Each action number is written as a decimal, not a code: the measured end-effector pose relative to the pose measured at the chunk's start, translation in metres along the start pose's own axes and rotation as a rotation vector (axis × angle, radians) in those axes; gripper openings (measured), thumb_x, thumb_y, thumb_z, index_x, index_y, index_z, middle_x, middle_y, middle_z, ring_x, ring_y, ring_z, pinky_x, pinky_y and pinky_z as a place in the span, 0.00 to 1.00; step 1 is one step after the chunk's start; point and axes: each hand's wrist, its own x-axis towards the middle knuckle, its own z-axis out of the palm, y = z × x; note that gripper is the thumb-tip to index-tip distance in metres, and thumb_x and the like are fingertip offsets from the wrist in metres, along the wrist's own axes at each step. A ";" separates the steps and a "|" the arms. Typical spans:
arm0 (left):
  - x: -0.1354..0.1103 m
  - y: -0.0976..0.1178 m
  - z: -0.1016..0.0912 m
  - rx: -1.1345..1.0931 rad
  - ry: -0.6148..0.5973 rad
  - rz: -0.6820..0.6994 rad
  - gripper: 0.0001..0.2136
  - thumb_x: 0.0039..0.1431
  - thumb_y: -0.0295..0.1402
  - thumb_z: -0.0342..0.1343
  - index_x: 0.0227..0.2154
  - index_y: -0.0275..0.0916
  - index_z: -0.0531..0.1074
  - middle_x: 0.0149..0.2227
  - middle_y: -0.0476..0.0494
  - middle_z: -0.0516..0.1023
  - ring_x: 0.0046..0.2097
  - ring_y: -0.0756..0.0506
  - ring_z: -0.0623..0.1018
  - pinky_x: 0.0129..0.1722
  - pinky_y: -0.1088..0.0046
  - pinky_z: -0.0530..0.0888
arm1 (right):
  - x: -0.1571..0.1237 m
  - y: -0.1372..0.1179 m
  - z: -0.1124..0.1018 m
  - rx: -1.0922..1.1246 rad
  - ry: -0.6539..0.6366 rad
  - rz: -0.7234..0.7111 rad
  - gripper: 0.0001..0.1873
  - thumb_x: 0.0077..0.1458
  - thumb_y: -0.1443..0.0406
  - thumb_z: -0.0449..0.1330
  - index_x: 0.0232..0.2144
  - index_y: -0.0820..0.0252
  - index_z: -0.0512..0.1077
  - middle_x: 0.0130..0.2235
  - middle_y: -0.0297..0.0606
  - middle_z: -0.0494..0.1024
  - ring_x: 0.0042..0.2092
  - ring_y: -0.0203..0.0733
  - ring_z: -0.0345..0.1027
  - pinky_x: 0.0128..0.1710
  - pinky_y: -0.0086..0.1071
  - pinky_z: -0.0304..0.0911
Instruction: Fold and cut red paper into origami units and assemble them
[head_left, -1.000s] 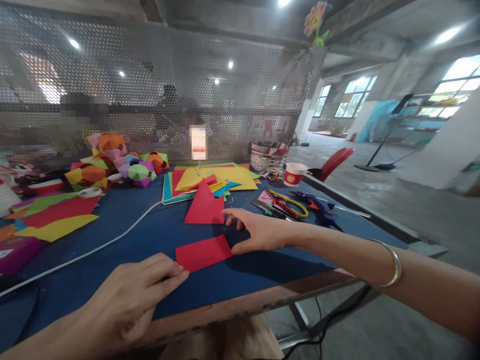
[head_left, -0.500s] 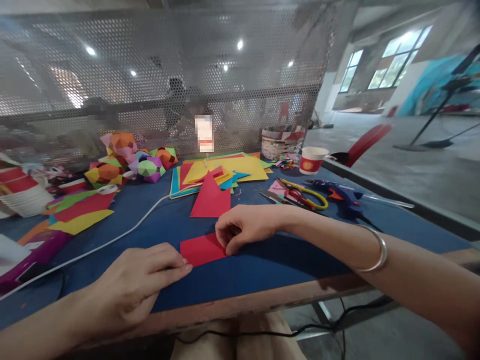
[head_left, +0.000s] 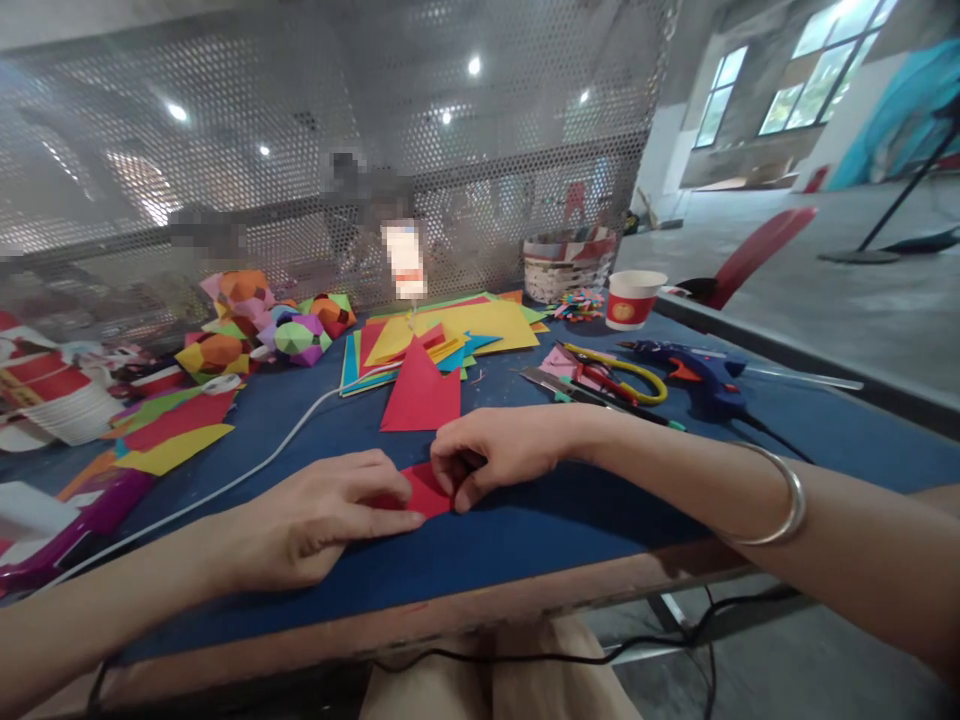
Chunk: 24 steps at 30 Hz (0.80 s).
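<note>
A folded strip of red paper (head_left: 433,490) lies on the blue tabletop between my hands. My right hand (head_left: 499,450) is closed on its right end, thumb and fingertips pinching at the near corner. From the other side, my left hand (head_left: 337,520) covers the paper's left part, with its thumb along the near edge and its fingers bent down on it. That left end is mostly hidden. Just beyond my hands, touching the right fingers in view, lies a larger red folded paper (head_left: 421,392) with a pointed top.
Behind is a stack of coloured paper (head_left: 495,330). Scissors (head_left: 630,385), a cutter knife (head_left: 555,385) and a blue glue gun (head_left: 697,370) lie right. A paper cup (head_left: 631,300) and woven basket (head_left: 566,265) stand behind them. A white cable (head_left: 262,455) and paper balls (head_left: 296,338) are left.
My left hand has slid right along the red paper, covering more of it. My right hand stays at the right end. The view has shifted slightly.
</note>
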 end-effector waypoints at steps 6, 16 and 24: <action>-0.021 0.003 -0.004 -0.013 0.002 -0.023 0.34 0.52 0.14 0.44 0.59 0.49 0.67 0.50 0.42 0.79 0.49 0.44 0.77 0.48 0.67 0.76 | 0.000 0.002 0.000 -0.007 -0.004 -0.014 0.05 0.55 0.69 0.68 0.31 0.61 0.73 0.30 0.29 0.72 0.33 0.35 0.65 0.33 0.27 0.59; -0.052 0.012 -0.005 0.078 0.027 -0.090 0.33 0.53 0.14 0.44 0.59 0.48 0.67 0.53 0.42 0.78 0.52 0.45 0.77 0.50 0.68 0.77 | -0.001 0.005 0.001 0.017 0.005 -0.016 0.06 0.56 0.66 0.68 0.32 0.61 0.74 0.31 0.30 0.73 0.34 0.34 0.66 0.34 0.26 0.60; -0.047 0.023 -0.013 0.177 0.100 -0.079 0.27 0.53 0.15 0.42 0.50 0.44 0.75 0.48 0.43 0.81 0.49 0.47 0.79 0.48 0.71 0.78 | -0.002 0.003 0.004 0.029 0.054 0.028 0.10 0.54 0.61 0.70 0.32 0.61 0.75 0.30 0.28 0.74 0.32 0.33 0.67 0.32 0.25 0.61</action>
